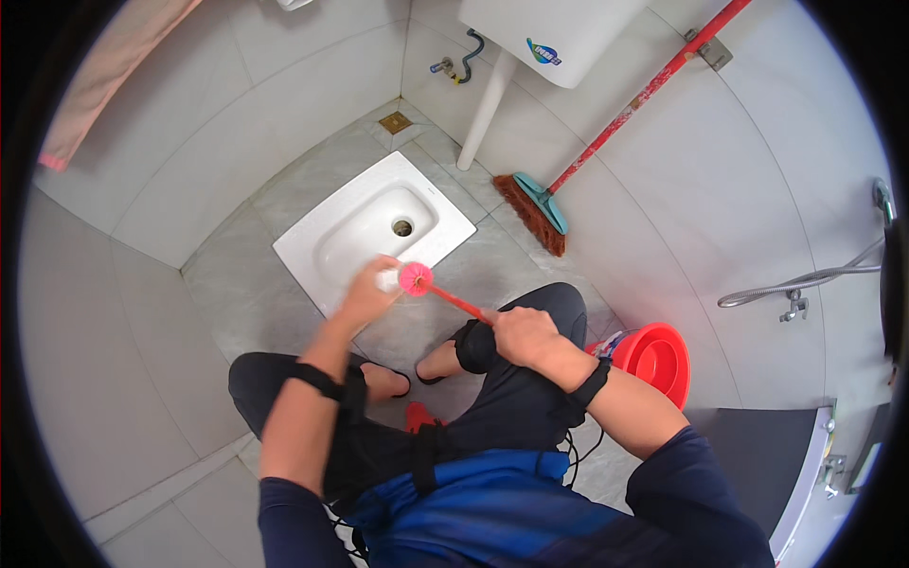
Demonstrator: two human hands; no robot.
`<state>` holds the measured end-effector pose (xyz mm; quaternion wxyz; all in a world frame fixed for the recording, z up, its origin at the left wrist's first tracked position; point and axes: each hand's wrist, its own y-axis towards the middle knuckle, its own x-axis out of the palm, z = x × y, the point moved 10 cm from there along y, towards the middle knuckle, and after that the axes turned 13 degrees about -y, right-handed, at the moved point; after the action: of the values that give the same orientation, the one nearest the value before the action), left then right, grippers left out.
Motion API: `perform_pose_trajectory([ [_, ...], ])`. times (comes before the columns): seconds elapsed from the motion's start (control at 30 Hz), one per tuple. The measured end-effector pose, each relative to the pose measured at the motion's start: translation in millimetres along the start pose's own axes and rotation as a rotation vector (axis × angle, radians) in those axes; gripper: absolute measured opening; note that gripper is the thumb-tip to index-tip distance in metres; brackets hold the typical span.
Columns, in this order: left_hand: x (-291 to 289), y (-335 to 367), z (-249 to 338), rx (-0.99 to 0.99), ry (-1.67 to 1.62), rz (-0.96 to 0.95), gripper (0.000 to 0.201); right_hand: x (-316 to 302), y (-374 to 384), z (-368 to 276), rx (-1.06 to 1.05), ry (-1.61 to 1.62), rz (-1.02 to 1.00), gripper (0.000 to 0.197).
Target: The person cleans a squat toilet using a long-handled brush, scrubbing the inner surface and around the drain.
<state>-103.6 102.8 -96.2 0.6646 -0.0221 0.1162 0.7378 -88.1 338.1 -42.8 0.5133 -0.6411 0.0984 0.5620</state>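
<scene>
Floor around toilet rim; brush near

A small tiled washroom, this, fitted for showering too; whether it belongs to a home, I can't tell. A white squat toilet is set in the grey floor toward ten o'clock, with a cistern at one o'clock and a white pipe beneath it. A metal drain sits at eleven. At three o'clock a shower hose loops above a tap on the pale wall. A red bucket stands at four.
</scene>
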Motion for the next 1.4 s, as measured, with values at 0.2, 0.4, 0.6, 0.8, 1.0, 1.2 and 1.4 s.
perform_pose_trajectory([
  [0.2, -203.3, -32.6, 21.5, -0.343, -0.317, 0.566, 0.015, 9.8, 60.6, 35.4, 0.093, 0.038, 0.053, 0.037],
  [0.4, -218.8, -109.6, 8.4, -0.347, 0.203, 0.45, 0.012, -0.5, 51.1, 72.4, 0.058, -0.075, 0.002, 0.036],
  [0.6, -209.9, -127.1, 10.0, -0.313, 0.383, 0.283, 0.011, -21.7, 63.3, 38.3, -0.03, -0.165, -0.029, 0.033],
  [0.8, -226.3, -154.4, 25.2, -0.42, 0.439, 0.434, 0.011, -18.2, 89.9, 40.7, 0.028, -0.116, 0.035, 0.031],
  [1.0, -199.8, -162.5, 59.8, -0.28, 0.62, 0.165, 0.017, -42.6, 61.4, 28.8, -0.102, -0.178, -0.057, 0.027],
  [1.2, -180.4, -136.6, 45.4, -0.496, 0.605, -0.035, 0.022, -40.1, 90.2, 23.5, -0.068, -0.11, 0.001, 0.029],
  [1.4, -196.0, -151.1, 54.0, -0.366, 0.597, 0.078, 0.02, -41.1, 68.8, -4.2, -0.138, -0.15, -0.055, 0.033],
])
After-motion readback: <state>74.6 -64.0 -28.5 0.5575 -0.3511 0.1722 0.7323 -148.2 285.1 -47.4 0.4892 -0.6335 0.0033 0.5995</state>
